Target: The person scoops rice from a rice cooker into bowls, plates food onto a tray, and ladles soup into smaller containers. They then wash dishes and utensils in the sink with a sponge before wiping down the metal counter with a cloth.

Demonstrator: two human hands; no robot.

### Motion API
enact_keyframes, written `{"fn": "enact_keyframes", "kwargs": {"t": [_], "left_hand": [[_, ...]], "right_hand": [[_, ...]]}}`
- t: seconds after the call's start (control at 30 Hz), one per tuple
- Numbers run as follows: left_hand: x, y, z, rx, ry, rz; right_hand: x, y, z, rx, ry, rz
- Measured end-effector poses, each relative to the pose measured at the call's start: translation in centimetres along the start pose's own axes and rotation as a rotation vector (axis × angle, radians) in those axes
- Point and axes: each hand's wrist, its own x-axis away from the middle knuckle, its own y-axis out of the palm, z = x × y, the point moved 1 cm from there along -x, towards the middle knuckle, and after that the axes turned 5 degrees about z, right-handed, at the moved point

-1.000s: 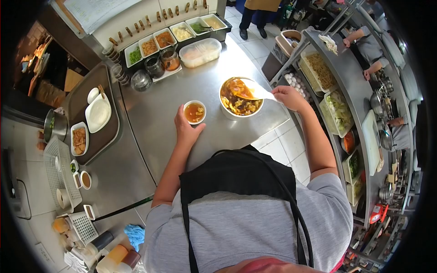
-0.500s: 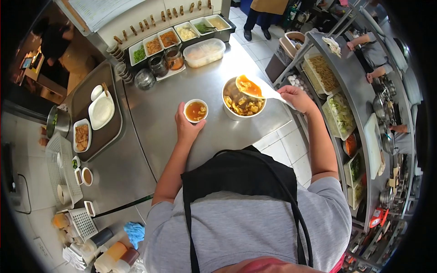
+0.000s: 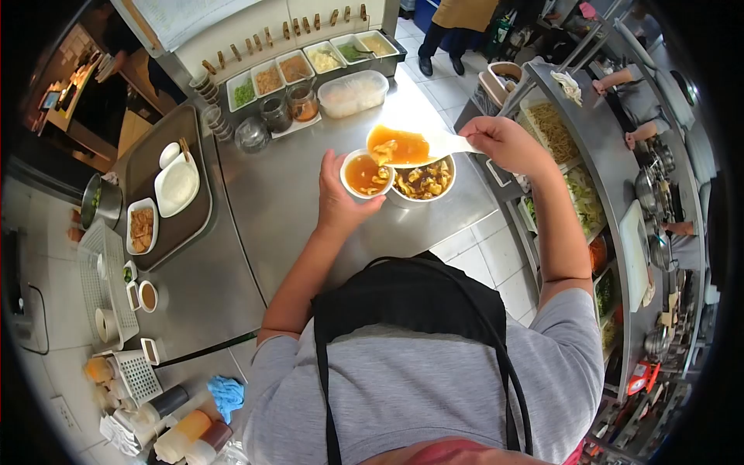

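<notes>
My left hand is wrapped round a small white cup of orange-brown broth with pieces in it. The cup is against the left rim of a larger white bowl, which holds dark broth and yellowish pieces. In my right hand is the handle of a white ladle, full of orange broth and pieces. The ladle is above the bowl, its left edge over the cup's rim.
Behind are a lidded plastic tub, glass jars and a row of topping trays. A brown tray with dishes lies left. Shelves of food stand right. Beyond them, a person's hands show.
My left hand has lifted the cup and brought it right, up to the bowl. My right hand has raised the filled ladle and moved it left towards the cup.
</notes>
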Motion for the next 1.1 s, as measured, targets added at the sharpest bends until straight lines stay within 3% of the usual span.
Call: {"fn": "enact_keyframes", "kwargs": {"t": [0.23, 0.33, 0.43, 0.63, 0.83, 1.1], "left_hand": [[-0.5, 0.4, 1.3, 0.079, 0.02, 0.01], [-0.5, 0.1, 1.4, 0.066, 0.013, 0.032], [-0.5, -0.3, 1.5, 0.052, 0.021, 0.055], [-0.5, -0.3, 1.2, 0.09, 0.06, 0.066], [-0.5, 0.2, 1.4, 0.076, 0.112, 0.056], [0.0, 1.5, 1.2, 0.131, 0.125, 0.022]], "right_hand": [[1.5, 1.2, -5.9, 0.686, -0.383, 0.446], [2.0, 1.3, -7.1, 0.771, -0.481, 0.576], [2.2, 1.9, -6.7, 0.69, -0.523, 0.616], [1.8, 4.0, -3.2, 0.533, -0.365, 0.587], [1.2, 5.7, 1.2, -0.105, -0.001, 0.382], [1.7, 3.9, 1.9, -0.499, 0.156, 0.247]]}}
